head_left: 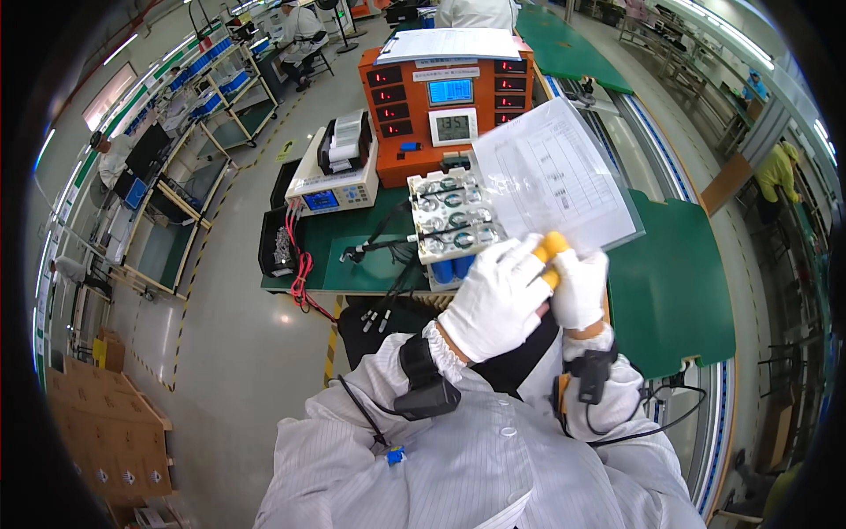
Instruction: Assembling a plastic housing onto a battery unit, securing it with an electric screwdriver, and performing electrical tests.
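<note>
My left hand (495, 304) and my right hand (579, 289), both in white gloves, meet in front of me above the near edge of the green bench. Yellow-orange finger cots (553, 244) cover fingertips where the hands meet; which hand wears each one I cannot tell. Both hands look closed, with fingers bent toward each other, and anything pinched between them is hidden. Just beyond my left hand stands a white fixture (429, 250) with round clear parts on top and blue cylinders (453, 268) below. Behind my right hand a printed form (557, 172) in a clear sleeve leans at a slant.
An orange box (401, 157) with red displays stands at the back, a clipboard (449, 46) on top. Left of it sits a white meter (328, 196) with red leads (302, 273). A black bin (272, 251) holds small metal parts. Black cables (388, 251) lie beside the fixture.
</note>
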The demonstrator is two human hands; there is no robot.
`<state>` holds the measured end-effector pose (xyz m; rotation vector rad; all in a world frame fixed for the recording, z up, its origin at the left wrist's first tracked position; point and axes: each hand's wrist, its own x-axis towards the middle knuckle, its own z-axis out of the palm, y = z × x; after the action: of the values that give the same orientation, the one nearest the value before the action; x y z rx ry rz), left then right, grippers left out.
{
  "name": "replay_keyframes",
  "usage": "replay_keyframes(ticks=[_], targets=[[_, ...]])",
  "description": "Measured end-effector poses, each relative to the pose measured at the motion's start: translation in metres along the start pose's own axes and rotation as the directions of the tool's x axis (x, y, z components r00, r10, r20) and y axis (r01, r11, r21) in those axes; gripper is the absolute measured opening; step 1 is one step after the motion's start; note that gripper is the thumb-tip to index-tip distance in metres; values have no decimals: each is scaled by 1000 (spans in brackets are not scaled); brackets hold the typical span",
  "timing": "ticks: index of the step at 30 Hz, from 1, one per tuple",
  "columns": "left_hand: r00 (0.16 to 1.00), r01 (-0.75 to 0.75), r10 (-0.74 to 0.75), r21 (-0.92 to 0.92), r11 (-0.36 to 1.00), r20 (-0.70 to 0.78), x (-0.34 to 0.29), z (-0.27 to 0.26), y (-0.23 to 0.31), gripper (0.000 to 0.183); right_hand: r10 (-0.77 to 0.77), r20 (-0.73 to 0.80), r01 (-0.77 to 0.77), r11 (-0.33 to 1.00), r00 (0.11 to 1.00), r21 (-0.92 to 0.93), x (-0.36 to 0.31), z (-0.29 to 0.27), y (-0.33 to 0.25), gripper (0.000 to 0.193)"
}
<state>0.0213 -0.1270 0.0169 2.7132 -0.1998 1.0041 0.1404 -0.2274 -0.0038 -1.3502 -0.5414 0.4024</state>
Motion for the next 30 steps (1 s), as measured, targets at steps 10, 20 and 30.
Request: replay_keyframes(ticks=[10,20,30], targets=[[867,360,-351,40,932,354,-124,-12,-46,31,-349,-252,212,870,903,-446,14,-164,-14,25],[652,544,-704,474,692,281,-192,5,-91,43,-422,-239,346,888,874,-302,47,-133,-9,22],[603,606,-780,540,584,168,-198,52,-115,48,-410,-202,320,874,889,-365,72,-106,-2,23]])
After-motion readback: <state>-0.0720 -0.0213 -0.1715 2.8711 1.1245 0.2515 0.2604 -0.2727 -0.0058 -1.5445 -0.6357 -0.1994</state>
